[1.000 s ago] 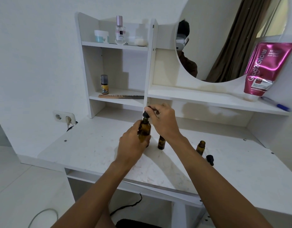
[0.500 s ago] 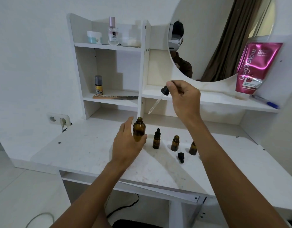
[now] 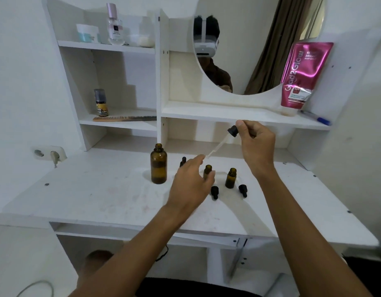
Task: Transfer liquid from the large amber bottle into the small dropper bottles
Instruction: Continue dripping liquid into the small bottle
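The large amber bottle (image 3: pixel 158 166) stands uncapped on the white table (image 3: pixel 95 196). To its right stand three small amber bottles: a capped one (image 3: pixel 182 161) mostly hidden behind my left hand, an uncapped middle one (image 3: pixel 207 170), and an uncapped right one (image 3: pixel 230 178). Two black caps (image 3: pixel 214 192) (image 3: pixel 242 190) lie in front of them. My right hand (image 3: pixel 257 144) pinches the black bulb of the dropper (image 3: pixel 233 131), whose glass tube slants down-left above the middle bottle. My left hand (image 3: pixel 190 185) has relaxed fingers beside the middle bottle, thumb next to it.
White shelves rise behind the table with a comb (image 3: pixel 124 118), a small dark bottle (image 3: pixel 101 102), jars and a perfume bottle (image 3: pixel 115 25). A round mirror (image 3: pixel 256 39), a pink tube (image 3: pixel 301 76) and a pen (image 3: pixel 316 118) are at the right. A wall socket (image 3: pixel 50 154) is at the left.
My left hand let go of the large amber bottle and moved right to the middle small bottle. My right hand carried the dropper right and down over the small bottles.
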